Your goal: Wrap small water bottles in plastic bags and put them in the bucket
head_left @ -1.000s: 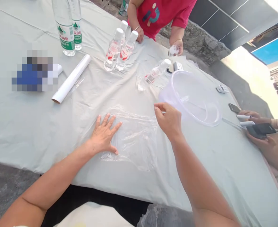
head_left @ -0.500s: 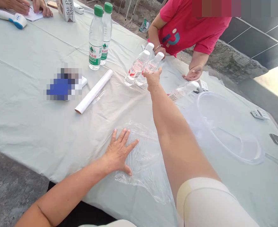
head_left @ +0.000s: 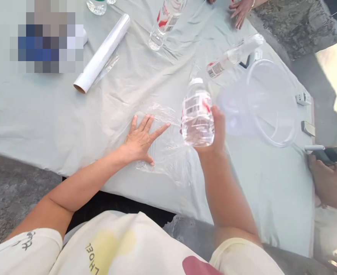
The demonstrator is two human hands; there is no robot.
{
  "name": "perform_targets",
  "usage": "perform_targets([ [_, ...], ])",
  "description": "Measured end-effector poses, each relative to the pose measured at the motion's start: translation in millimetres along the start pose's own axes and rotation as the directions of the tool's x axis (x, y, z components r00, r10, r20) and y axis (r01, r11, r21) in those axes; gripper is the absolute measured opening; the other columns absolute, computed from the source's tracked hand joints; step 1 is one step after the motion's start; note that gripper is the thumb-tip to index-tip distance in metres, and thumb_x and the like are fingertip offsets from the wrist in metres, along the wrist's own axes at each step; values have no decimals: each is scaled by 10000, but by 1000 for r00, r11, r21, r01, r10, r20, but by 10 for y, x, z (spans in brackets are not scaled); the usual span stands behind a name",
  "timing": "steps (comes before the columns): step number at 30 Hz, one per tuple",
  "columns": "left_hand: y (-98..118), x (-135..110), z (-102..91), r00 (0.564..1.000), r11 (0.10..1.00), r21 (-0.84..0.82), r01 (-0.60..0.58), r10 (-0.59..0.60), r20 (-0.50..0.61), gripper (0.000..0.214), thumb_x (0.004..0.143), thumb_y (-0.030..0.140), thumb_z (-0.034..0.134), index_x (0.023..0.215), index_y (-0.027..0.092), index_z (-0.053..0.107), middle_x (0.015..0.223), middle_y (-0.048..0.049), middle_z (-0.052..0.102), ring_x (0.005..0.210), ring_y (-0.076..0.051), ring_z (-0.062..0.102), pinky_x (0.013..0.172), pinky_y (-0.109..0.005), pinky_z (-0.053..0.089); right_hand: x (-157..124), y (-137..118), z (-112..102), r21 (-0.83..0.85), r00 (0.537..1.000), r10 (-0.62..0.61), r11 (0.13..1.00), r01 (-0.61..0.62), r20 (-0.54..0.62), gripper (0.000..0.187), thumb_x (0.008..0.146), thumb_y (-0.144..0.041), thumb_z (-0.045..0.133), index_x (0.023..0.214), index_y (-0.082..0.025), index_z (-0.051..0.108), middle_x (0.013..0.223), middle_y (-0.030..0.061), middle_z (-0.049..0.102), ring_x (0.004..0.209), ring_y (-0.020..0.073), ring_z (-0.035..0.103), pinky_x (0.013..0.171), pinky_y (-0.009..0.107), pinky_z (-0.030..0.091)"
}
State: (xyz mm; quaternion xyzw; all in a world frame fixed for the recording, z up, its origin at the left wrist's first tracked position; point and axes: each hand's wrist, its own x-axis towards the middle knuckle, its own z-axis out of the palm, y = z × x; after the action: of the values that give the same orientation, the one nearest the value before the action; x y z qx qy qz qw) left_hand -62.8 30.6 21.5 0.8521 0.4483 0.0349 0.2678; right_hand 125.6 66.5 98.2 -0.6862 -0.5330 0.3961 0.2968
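My left hand (head_left: 141, 139) lies flat with fingers spread on a sheet of clear plastic film (head_left: 171, 152) spread on the pale green tablecloth (head_left: 56, 114). My right hand (head_left: 216, 131) grips a small clear water bottle (head_left: 197, 114) with a white cap and red-and-white label, holding it above the right part of the film. A large clear plastic bowl (head_left: 267, 103) lies tilted on the cloth just right of that hand.
A white roll of film (head_left: 101, 53) lies at upper left. Another bottle (head_left: 234, 55) lies on its side beyond the bowl, and one more (head_left: 164, 23) stands at the top. Other people's hands show at the top (head_left: 241, 9) and at the right with a dark phone (head_left: 330, 154).
My right hand reached far out to the standing bottles, took one and brought it back over the film. My left hand stayed flat on the film. The view tilted downward.
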Motion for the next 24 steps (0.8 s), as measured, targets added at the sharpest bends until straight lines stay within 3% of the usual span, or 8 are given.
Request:
perform_targets([
  [3,6,-9,5,1000,1000,3,-3,3,-20,1476,511,631,889,1619,299,-29,1695,-171,2,1542,-455,-32,1152,-707,-105,-524,319,128,350,973,141,915,-199,185,398,831,-638,487,882,-249,553,755,27,589,635,187,584,554,335,486],
  [5,14,-13,8,999,1000,8,2,-2,-37,1466,521,620,887,1622,274,-17,1692,-185,5,1541,-459,-23,1154,-700,-108,-648,470,238,386,967,169,893,-232,188,381,783,-602,608,887,-240,548,819,25,622,722,192,629,628,330,522],
  [8,18,-25,-21,999,1000,12,4,-3,-44,1400,574,610,857,1623,264,-3,1692,-184,4,1542,-454,-21,1157,-693,-106,-669,526,355,287,968,219,926,-247,126,436,767,-631,652,920,-234,553,911,38,657,815,206,652,659,324,538],
  [13,-72,-133,-255,996,997,-28,-70,72,60,1290,626,470,849,1615,323,33,1704,-127,-3,1553,-412,-32,1196,-649,-26,-687,440,431,49,975,218,974,-220,39,520,773,-739,614,900,-241,532,948,56,659,806,207,631,612,320,513],
  [17,-160,-317,-493,998,991,-121,-60,60,-3,918,799,410,714,1572,353,221,1668,-78,232,1542,-329,182,1208,-559,175,-722,431,470,-30,982,191,981,-191,5,583,779,-790,563,989,-248,513,938,43,644,782,207,617,654,338,494],
  [19,-151,-405,-549,985,992,-109,67,-83,-152,572,889,375,612,1435,280,471,1499,-100,484,1431,-317,390,1160,-537,283,-729,414,478,-72,983,185,980,-184,4,628,779,-809,542,1050,-243,501,882,30,625,756,208,608,653,339,477],
  [21,-98,-474,-547,929,971,-82,224,-239,-283,275,928,356,560,1130,201,663,1208,-125,642,1237,-324,542,1071,-528,376,-736,378,482,-126,986,169,978,-167,5,658,787,-825,509,1081,-236,496,835,23,608,735,210,599,642,336,455],
  [24,26,-539,-459,918,947,-128,294,-317,-240,300,969,369,488,814,183,664,905,-107,652,982,-290,610,898,-459,470,-763,316,504,-196,993,114,975,-107,24,660,819,-831,444,1087,-232,514,815,25,611,722,214,598,637,332,431],
])
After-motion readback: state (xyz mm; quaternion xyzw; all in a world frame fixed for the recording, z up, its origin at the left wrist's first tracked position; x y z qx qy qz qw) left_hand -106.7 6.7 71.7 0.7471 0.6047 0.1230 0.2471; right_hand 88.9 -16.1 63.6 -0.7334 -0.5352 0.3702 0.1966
